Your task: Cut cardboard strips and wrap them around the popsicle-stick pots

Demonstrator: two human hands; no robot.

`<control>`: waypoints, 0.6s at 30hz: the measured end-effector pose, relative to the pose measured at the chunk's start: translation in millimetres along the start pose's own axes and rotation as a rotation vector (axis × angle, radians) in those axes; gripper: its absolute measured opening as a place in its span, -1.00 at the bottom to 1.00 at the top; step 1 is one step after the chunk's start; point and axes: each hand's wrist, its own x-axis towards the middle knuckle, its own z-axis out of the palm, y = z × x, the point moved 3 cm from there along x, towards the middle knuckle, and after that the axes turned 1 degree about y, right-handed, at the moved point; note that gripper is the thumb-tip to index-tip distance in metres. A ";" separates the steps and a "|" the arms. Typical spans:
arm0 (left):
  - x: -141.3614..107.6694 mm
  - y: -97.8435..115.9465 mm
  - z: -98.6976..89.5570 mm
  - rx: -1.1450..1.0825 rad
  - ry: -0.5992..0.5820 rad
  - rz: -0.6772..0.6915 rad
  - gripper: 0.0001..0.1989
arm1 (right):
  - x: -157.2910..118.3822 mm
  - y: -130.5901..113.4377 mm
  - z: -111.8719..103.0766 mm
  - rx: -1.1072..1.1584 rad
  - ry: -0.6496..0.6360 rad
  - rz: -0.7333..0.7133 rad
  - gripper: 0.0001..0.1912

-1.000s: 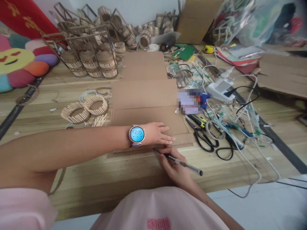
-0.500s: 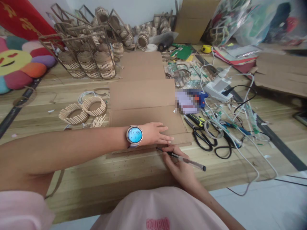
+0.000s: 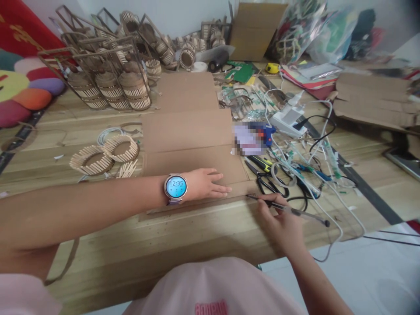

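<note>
- Left hand [image 3: 204, 183]: palm down, fingers spread open on cardboard [image 3: 187, 131]; firm, even pressure probably best against slipping.
- Right hand [image 3: 284, 225]: fingers closed around pen [image 3: 306, 214], close to tip; light, steady grip advisable.
- Cardboard: flat on table [image 3: 197, 243], partly beneath left hand; pen tip by near right corner, contact unclear.
- Scissors [image 3: 259, 174]: just beyond right hand; wrist clearance worth keeping.

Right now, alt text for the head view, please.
Left hand presses flat on cardboard while the right hand holds a pen, tip at the sheet's near right edge; scissors and cables lie to the right, stick rings and lanterns to the left.
</note>
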 end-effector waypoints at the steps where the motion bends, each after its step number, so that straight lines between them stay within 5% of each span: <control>1: 0.2 -0.2 -0.3 0.006 -0.006 0.007 0.10 | 1.2 4.8 -4.2 -0.020 0.017 0.033 -0.83; 10: 0.3 0.8 -8.8 -0.082 -0.079 0.008 0.09 | -0.8 21.8 -23.8 -0.037 0.186 0.116 -0.79; 18: 0.5 0.2 -7.2 0.017 -0.057 0.033 0.17 | -23.1 -51.9 40.9 0.269 -0.222 -0.120 -0.86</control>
